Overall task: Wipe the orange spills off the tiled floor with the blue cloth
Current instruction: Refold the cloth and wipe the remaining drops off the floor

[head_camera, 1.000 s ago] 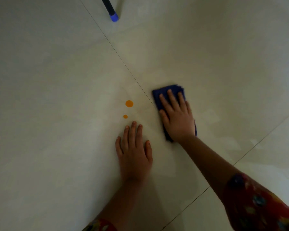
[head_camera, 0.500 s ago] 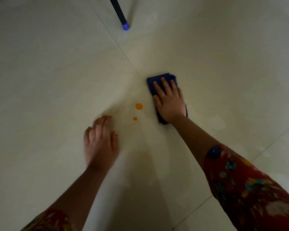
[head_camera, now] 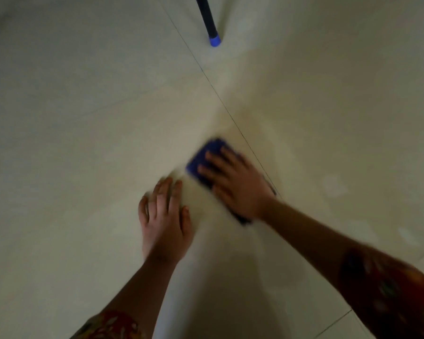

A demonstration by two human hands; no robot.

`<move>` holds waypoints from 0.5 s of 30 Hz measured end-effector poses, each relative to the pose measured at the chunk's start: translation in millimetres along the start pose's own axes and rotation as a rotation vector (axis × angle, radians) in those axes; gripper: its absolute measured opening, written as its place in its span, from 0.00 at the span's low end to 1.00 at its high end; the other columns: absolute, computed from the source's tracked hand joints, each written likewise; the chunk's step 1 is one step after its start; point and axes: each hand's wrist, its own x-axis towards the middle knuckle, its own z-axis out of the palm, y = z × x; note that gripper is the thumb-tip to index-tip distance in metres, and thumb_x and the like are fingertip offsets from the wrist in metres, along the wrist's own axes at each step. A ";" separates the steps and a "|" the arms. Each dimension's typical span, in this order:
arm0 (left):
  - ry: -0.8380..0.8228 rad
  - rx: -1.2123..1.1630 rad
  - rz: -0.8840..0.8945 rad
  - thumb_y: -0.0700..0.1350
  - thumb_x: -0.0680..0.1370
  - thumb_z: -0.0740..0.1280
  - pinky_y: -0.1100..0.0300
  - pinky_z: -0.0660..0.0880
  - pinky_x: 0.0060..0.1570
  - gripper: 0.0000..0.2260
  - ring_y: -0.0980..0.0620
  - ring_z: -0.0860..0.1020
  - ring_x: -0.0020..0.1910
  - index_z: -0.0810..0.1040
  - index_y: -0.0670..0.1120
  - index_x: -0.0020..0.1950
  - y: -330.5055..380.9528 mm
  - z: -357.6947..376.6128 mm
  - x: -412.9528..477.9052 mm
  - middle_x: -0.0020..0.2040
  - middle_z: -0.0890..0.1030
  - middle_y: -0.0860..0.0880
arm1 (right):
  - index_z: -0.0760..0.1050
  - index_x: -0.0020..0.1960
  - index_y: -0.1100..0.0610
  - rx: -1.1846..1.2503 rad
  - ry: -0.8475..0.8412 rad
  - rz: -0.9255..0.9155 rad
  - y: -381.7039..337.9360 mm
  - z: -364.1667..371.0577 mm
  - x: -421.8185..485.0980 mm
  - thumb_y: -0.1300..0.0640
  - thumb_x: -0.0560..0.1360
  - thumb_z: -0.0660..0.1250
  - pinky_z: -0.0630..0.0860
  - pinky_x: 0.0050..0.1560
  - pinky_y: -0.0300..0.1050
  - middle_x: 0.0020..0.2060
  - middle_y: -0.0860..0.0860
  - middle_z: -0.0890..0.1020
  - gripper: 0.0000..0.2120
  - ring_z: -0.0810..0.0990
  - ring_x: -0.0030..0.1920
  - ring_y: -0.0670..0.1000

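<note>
The folded blue cloth (head_camera: 207,155) lies on the pale tiled floor (head_camera: 96,143), just left of a diagonal grout line. My right hand (head_camera: 235,182) presses flat on it with fingers spread; the cloth's near end pokes out dark behind the wrist. My left hand (head_camera: 165,216) rests flat on the floor close beside the cloth, fingers pointing away from me. No orange spots show on the floor; the place where they lay is under or beside the cloth. Hands and cloth are motion-blurred.
A dark pole with a blue tip (head_camera: 214,41) touches the floor at the top centre. Grout lines cross the floor diagonally, one (head_camera: 206,77) running toward the cloth. Patterned red sleeves (head_camera: 389,289) cover both forearms.
My right hand has slid the cloth leftward over where the two orange spots were; they no longer show. My left hand has shifted right, closer to the cloth.
</note>
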 end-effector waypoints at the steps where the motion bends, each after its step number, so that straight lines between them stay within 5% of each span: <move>1: 0.001 -0.001 0.003 0.49 0.79 0.53 0.44 0.56 0.73 0.25 0.42 0.66 0.72 0.64 0.45 0.75 -0.8 -0.6 0.0 0.75 0.65 0.43 | 0.55 0.77 0.43 -0.003 -0.050 -0.084 -14.9 1.9 -35.0 0.44 0.82 0.47 0.52 0.75 0.58 0.77 0.48 0.59 0.23 0.52 0.78 0.57; 4: 0.004 0.012 0.015 0.47 0.79 0.55 0.44 0.56 0.73 0.24 0.42 0.65 0.73 0.64 0.44 0.76 -3.2 -0.5 -1.0 0.75 0.65 0.43 | 0.52 0.77 0.40 0.029 -0.071 -0.041 14.6 -5.5 -95.8 0.44 0.82 0.45 0.53 0.74 0.58 0.77 0.45 0.55 0.23 0.50 0.78 0.54; 9: 0.000 0.004 0.016 0.48 0.79 0.55 0.43 0.57 0.73 0.25 0.41 0.66 0.72 0.64 0.44 0.76 -1.0 -0.1 -1.1 0.75 0.66 0.42 | 0.53 0.77 0.43 0.072 0.055 0.503 66.0 -16.9 -8.7 0.43 0.79 0.42 0.51 0.76 0.55 0.78 0.49 0.57 0.26 0.51 0.78 0.53; 12: 0.002 0.005 0.019 0.48 0.79 0.54 0.43 0.58 0.72 0.24 0.41 0.67 0.71 0.65 0.44 0.75 -2.8 -2.1 0.6 0.74 0.66 0.42 | 0.61 0.76 0.49 0.025 0.064 0.174 -7.1 -2.6 -2.2 0.47 0.80 0.47 0.51 0.75 0.53 0.75 0.53 0.64 0.25 0.57 0.76 0.58; 15: -0.012 -0.002 0.029 0.47 0.79 0.55 0.43 0.57 0.73 0.24 0.42 0.64 0.73 0.65 0.43 0.75 -2.3 -3.5 0.6 0.75 0.65 0.42 | 0.52 0.78 0.45 0.065 -0.089 -0.074 -49.4 3.0 -79.2 0.46 0.83 0.47 0.46 0.76 0.54 0.78 0.46 0.55 0.24 0.48 0.78 0.53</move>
